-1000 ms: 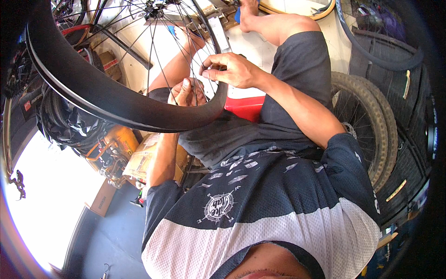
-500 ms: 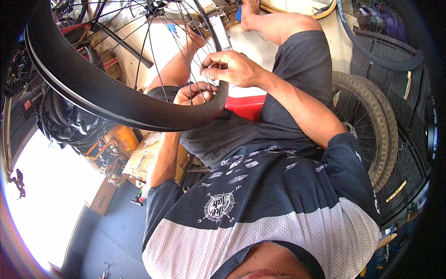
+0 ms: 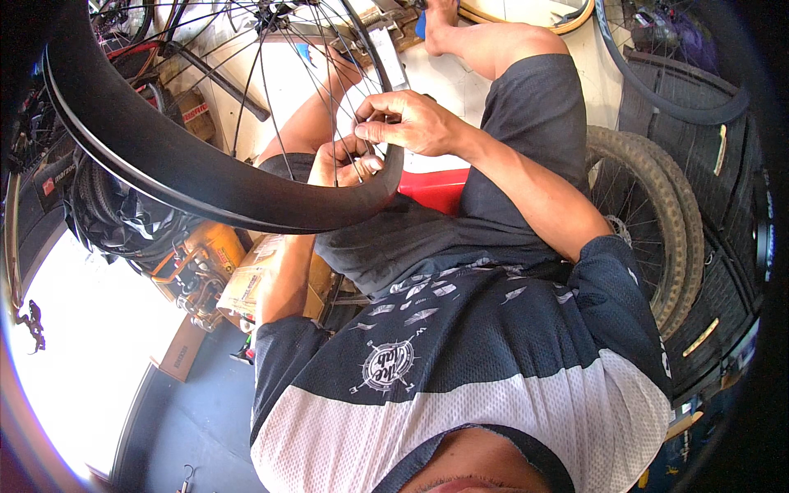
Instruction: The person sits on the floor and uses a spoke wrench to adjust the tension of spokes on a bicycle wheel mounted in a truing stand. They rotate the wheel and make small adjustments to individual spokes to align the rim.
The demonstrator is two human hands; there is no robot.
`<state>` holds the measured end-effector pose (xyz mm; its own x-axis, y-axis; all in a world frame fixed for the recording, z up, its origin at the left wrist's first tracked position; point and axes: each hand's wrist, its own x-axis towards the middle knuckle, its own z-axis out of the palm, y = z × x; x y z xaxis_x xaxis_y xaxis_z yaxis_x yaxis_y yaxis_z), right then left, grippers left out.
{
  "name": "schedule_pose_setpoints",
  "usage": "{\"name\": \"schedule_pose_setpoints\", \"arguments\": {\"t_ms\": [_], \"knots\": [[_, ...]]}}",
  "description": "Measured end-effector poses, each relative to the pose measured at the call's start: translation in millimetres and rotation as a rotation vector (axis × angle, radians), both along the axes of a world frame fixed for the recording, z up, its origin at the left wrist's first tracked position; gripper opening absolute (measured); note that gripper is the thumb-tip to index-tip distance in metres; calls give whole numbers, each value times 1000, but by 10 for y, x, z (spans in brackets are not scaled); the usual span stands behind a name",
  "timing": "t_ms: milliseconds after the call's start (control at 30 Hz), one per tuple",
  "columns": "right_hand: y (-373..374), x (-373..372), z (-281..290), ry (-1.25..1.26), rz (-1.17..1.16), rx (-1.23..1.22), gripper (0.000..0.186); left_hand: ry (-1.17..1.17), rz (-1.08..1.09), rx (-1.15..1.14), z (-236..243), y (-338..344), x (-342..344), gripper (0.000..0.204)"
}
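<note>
A black deep-rimmed bicycle wheel (image 3: 205, 177) leans across the upper left, its hub (image 3: 267, 15) near the top edge and thin black spokes running down to the rim. My left hand (image 3: 343, 160) is closed beside the inner edge of the rim, with its fingers curled around a spoke and its thumb toward the rim. Just above and to the right, my right hand (image 3: 411, 122) pinches a spoke between thumb and forefinger. The fingertips of the two hands nearly meet. Whatever small part lies between them is hidden.
A red container (image 3: 433, 191) sits between my thighs. Two knobbly tyres (image 3: 680, 238) stand at the right by dark stacked tyres (image 3: 723, 197). At the left are a cardboard box (image 3: 255, 283), a yellow-orange machine (image 3: 215, 251) and black bags (image 3: 115, 209).
My left fingers have shifted up toward the right hand, and the thumb has turned. The wheel's spokes have moved slightly. My right hand has stayed almost in place.
</note>
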<state>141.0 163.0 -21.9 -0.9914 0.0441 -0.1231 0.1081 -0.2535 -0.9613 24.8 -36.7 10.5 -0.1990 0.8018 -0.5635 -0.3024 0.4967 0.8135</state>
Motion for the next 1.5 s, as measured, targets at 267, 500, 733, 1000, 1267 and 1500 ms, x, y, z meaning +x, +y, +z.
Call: {"name": "schedule_pose_setpoints", "arguments": {"t_ms": [267, 500, 733, 1000, 1267, 1500], "knots": [[-8, -4, -10, -2, 7, -28, 31, -250, 29, -34, 79, -59, -46, 21], [10, -5, 12, -18, 15, 29, 31, -194, -4, -76, 83, -1, -76, 17], [7, -13, 41, 2, 17, -28, 32, -304, 149, -80, 63, -45, -89, 18], [-8, -4, -86, 4, -38, -116, 33, -265, 36, -20, 162, 19, -87, 16], [33, -14, -147, -67, -98, -62, 36, -257, 139, 124, -20, -158, -135, 22], [68, -3, -152, -106, -59, -17, 28, -259, 102, 18, 98, -117, -78, 25]]}}
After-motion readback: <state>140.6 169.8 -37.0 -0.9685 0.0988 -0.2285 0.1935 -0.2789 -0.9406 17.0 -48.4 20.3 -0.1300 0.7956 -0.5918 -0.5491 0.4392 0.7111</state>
